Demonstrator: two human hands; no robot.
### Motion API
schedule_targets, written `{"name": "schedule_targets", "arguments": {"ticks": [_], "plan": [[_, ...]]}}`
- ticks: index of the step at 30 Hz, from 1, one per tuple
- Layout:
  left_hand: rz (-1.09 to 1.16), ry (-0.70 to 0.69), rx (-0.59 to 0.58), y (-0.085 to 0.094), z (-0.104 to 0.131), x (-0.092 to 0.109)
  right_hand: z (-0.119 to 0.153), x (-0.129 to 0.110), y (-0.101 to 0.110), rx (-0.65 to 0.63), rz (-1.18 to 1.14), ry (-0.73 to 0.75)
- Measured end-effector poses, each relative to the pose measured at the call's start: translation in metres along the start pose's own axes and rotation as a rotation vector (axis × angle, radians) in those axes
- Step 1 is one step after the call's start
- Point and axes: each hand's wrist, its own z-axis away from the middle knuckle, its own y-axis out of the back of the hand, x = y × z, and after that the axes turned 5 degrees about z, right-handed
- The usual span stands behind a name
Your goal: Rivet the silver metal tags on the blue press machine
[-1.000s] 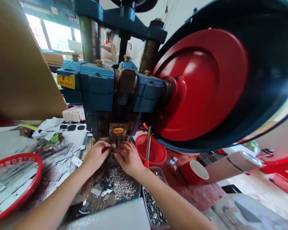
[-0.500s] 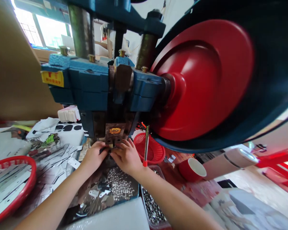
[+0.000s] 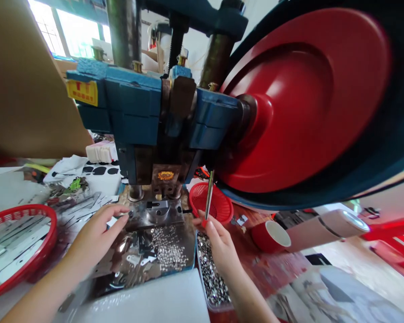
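A blue press (image 3: 131,107) stands in front of me with a metal die (image 3: 158,211) at its base. A dark flat piece with a slot lies on top of the die. My left hand (image 3: 101,229) is at the die's left edge, thumb and forefinger stretched out and slightly apart, with nothing visible between them. To the right, my right hand (image 3: 220,240) has its fingers closed around the red lower end of an upright metal lever (image 3: 209,197). Below the die, many small shiny metal parts (image 3: 170,251) and flat metal pieces (image 3: 133,260) lie on the dark bed.
A large red flywheel (image 3: 299,107) fills the upper right. A red basket (image 3: 49,255) of flat strips stands at left, another red basket (image 3: 227,208) behind the lever. A clear tub (image 3: 210,271) of metal parts sits under my right forearm, a red cup (image 3: 272,235) farther right.
Both hands have parted from the die under the ram. My left hand has drawn back left; my right has moved right onto the lever. The die and its dark piece now show.
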Motion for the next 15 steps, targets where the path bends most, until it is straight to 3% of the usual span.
{"name": "schedule_targets", "arguments": {"ticks": [7,12,15], "plan": [[-0.217,0.024,0.001,0.031,0.038,-0.033,-0.022,0.019,-0.014,-0.011,-0.078,-0.057],[-0.341,-0.032,-0.208,0.042,0.053,-0.036,-0.068,0.003,-0.059,-0.135,0.522,0.176],[-0.412,-0.064,-0.309,0.039,0.058,-0.031,-0.085,-0.006,-0.077,-0.204,0.704,0.176]]}}
